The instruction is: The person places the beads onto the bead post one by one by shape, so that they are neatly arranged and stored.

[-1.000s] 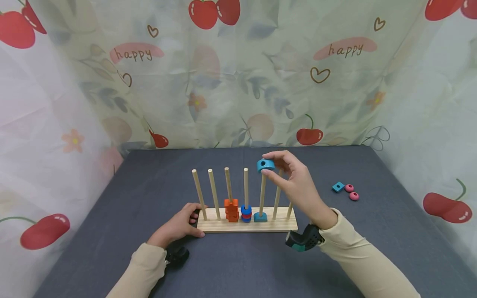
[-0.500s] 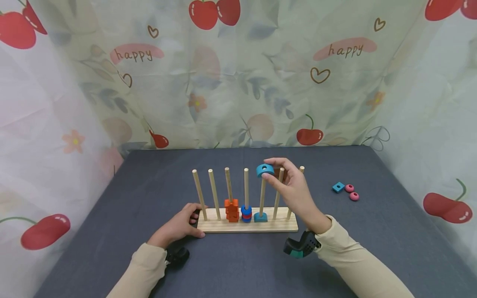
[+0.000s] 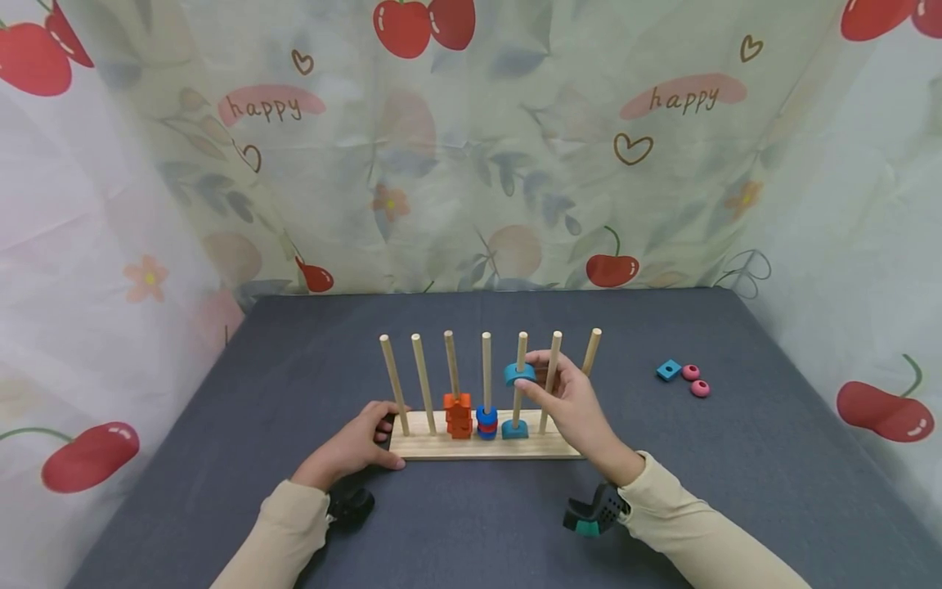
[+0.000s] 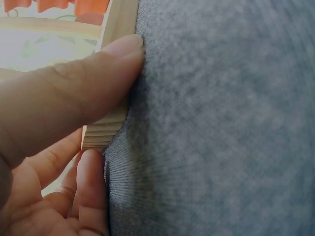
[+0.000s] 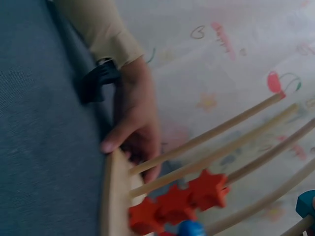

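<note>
Blue paint is marking the half-round piece [image 3: 518, 375], which is sitting threaded on the fifth peg [image 3: 522, 344] from the left, clear of a similar lower block [image 3: 514, 430]; the right hand [image 3: 577, 402] is pinching it between thumb and fingers. The left hand [image 3: 356, 442] is gripping the left end of the wooden base [image 3: 434, 448], thumb lying against the near edge. Binding is being judged the chief risk: should the pinch be tilting the piece, its hole could be jamming on the wood. The sixth peg [image 3: 555, 342] is passing between that thumb and those fingers, so a careless descent could be knocking it. Were the bracing grip to be loosening, an uneven push could be shifting the base. Dark cloth [image 3: 471, 532] is covering the table, where a blue square piece [image 3: 668, 370] and two pink beads [image 3: 690, 373] are lying to the right, well apart from the base. Creased, pale curtains [image 3: 456, 164] printed with cherries, hearts and "happy" are enclosing the rear and both sides
</note>
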{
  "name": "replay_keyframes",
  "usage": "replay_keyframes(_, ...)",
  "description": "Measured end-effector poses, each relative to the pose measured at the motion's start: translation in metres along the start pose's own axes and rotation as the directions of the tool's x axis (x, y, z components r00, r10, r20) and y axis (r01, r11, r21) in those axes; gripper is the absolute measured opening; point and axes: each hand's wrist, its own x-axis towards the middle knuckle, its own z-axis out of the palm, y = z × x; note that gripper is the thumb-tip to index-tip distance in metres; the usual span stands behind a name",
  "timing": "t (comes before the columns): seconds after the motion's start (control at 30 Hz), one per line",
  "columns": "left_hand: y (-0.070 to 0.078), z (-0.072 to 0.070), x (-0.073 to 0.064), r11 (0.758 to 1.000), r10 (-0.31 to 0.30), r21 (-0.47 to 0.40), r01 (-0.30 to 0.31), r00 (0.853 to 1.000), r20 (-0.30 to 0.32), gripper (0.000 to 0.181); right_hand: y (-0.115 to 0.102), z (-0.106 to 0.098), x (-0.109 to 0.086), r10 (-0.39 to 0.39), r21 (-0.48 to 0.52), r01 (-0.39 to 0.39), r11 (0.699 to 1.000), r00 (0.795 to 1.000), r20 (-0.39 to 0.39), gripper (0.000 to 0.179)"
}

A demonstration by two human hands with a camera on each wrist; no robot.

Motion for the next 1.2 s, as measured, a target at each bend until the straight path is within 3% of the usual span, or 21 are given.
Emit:
replay_keyframes(0.2, 0.000, 0.000, 0.000, 1.000, 0.001, 0.004, -0.001, 1.000, -0.002, 0.078, 0.028, 0.006, -0.009, 0.033, -0.033, -0.032, 0.999, 0.999, 0.026, 0.031)
replay_keyframes(0.53, 0.001, 0.000, 0.000, 1.000, -0.008, 0.007, 0.008, 1.000, 0.000, 0.078, 0.062, 0.013, -0.018, 0.166, -0.089, -0.160, 0.983, 0.984, 0.068, 0.031)
replay_keyframes(1.2, 0.001, 0.000, 0.000, 1.000, -0.020, -0.010, 0.020, 1.000, -0.001, 0.079, 0.068, 0.017, -0.017, 0.197, -0.099, -0.190, 0.977, 0.978, 0.071, 0.031)
